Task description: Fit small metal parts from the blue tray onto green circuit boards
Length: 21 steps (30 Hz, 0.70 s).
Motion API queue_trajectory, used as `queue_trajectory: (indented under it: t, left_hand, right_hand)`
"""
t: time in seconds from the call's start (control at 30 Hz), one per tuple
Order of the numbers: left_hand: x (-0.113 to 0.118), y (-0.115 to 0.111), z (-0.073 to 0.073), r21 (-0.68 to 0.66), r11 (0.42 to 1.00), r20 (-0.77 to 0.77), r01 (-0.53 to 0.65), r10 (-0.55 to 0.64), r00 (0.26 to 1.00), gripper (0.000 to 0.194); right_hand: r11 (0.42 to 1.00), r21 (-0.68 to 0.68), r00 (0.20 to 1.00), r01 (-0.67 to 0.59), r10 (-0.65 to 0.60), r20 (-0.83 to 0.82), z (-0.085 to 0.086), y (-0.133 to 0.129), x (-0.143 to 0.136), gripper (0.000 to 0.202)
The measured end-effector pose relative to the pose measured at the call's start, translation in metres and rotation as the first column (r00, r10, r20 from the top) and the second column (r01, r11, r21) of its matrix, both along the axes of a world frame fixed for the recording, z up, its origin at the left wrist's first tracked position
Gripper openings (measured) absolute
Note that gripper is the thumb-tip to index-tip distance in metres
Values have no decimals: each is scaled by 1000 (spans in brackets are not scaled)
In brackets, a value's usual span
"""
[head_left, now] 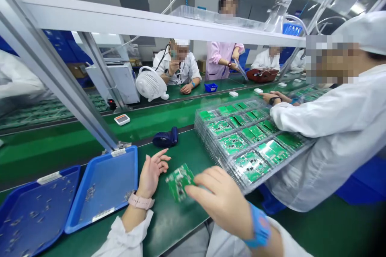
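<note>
My right hand (215, 198) pinches a green circuit board (180, 182) by its right edge, holding it over the dark green table (169, 225). Left of the board, my left hand (152, 170) is raised with its fingers apart and nothing in it. A blue tray (105, 184) with small metal parts in two clusters lies beside my left wrist. Further left, a darker blue tray (39, 204) holds several scattered small parts. To the right stands a stack of clear plastic trays (211, 148), the top one filled with green boards in compartments.
A dark blue handheld fan (165, 138) lies beyond my left hand. Behind it runs a green conveyor (144, 128) with a white device (122, 119). A person in white (334, 116) leans in beside the stack. A metal post (75, 92) rises behind the trays.
</note>
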<state>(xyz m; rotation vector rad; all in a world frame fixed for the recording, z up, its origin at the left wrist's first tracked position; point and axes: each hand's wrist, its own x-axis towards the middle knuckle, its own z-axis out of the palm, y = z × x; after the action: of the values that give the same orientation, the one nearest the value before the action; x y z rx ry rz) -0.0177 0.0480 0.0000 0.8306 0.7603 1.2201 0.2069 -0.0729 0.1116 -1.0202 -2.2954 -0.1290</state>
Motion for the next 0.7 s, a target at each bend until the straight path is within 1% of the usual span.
queue_trajectory:
  t: [0.07,0.1,0.13,0.2,0.23,0.3,0.4,0.5,0.6,0.7]
  left_hand:
    - [0,2,-3,2,1000,-39,-23,23,999,73]
    - [0,3,-5,-1,1000,-53,-30,29,998,72]
    - [0,4,-7,-4,999,-64,-32,32,997,71]
    - [1,5,-9,-12,1000,-82,-27,26,996,69]
    - [1,5,-10,-16,1000,-90,-25,23,996,69]
    - [2,5,-9,-24,999,-108,-28,25,994,68]
    - [2,3,-6,-28,999,-141,-42,38,989,67]
    - [3,2,-3,-23,999,-166,-47,42,985,68]
    - [3,2,-3,-19,998,-176,-51,47,983,67]
    - [4,3,-4,-18,999,-183,-52,48,982,66]
  right_hand:
    - [998,-23,998,-59,59,22,31,-30,29,30]
    - [995,-39,994,-97,99,52,46,-39,43,30]
    - [995,-28,993,-98,100,64,60,-42,56,29]
    - [999,16,993,-49,46,113,82,-32,79,26]
    - [999,30,986,-20,15,169,90,-20,89,24]
    - [997,69,952,37,-56,302,98,14,106,19]
    - [979,132,870,155,-198,452,96,77,128,18]
    - [948,141,761,284,-312,568,90,138,147,16]
    - [930,119,693,348,-340,636,89,189,160,17]
    - [939,100,661,328,-304,686,89,227,165,16]
